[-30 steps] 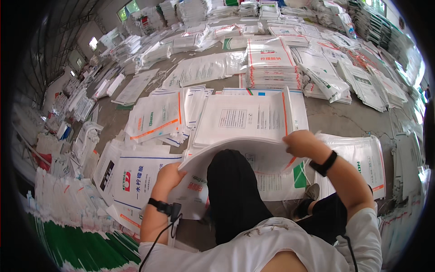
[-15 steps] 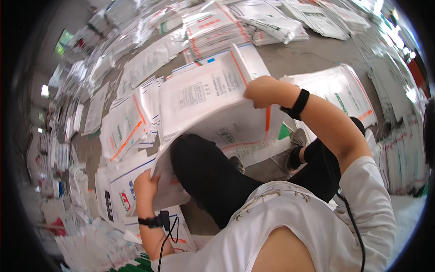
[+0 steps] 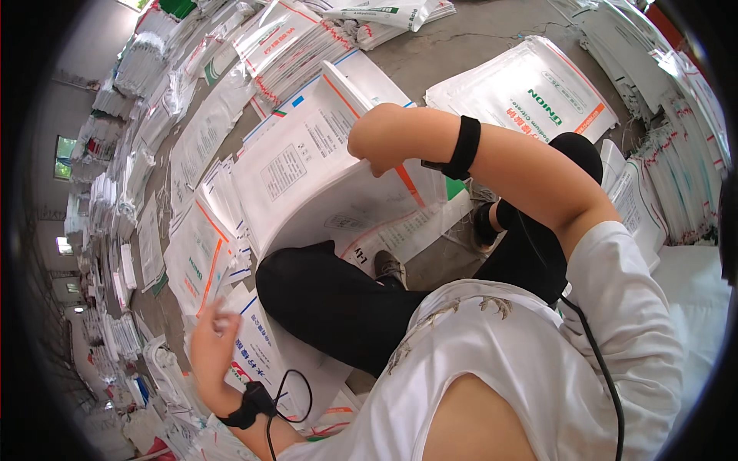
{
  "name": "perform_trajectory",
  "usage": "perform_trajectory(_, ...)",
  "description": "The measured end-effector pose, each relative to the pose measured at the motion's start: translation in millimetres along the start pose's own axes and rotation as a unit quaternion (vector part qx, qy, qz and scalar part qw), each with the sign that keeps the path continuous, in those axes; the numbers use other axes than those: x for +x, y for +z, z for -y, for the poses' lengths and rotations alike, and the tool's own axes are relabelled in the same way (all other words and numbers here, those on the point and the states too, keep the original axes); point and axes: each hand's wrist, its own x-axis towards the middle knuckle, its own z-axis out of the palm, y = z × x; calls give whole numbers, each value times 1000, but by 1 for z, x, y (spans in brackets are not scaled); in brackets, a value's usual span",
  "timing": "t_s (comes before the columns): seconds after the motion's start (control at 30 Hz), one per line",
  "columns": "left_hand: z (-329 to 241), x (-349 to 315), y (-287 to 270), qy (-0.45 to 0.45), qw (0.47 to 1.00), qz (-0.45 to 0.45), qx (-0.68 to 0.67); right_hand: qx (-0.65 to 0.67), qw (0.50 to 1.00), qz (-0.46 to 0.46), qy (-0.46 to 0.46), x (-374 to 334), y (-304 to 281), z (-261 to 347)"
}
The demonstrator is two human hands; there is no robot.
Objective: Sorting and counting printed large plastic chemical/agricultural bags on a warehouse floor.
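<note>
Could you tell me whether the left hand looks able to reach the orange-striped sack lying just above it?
Probably yes: the left hand hangs open beside the orange-striped sack, with nothing between them.

The woven sack (image 3: pixel 307 165) was white with an orange edge stripe and grey print. The wrist strap (image 3: pixel 464 147) was black, the trousers (image 3: pixel 338 296) black, the shirt (image 3: pixel 530 361) white.

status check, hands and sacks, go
Right hand gripping white sack, lifted off the pile. Left hand free, fingers spread above floor sacks. Nothing blocking.
</note>
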Motion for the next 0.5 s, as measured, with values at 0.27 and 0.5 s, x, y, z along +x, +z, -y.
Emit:
perform_trajectory(0.27,-190,45,-113,360,860,-204,-300,-7,999,-15,33,-28,7,-10)
perform_trajectory(0.5,-240,117,-61,432,725,-102,-527,80,987,-134,38,-53,15,-29)
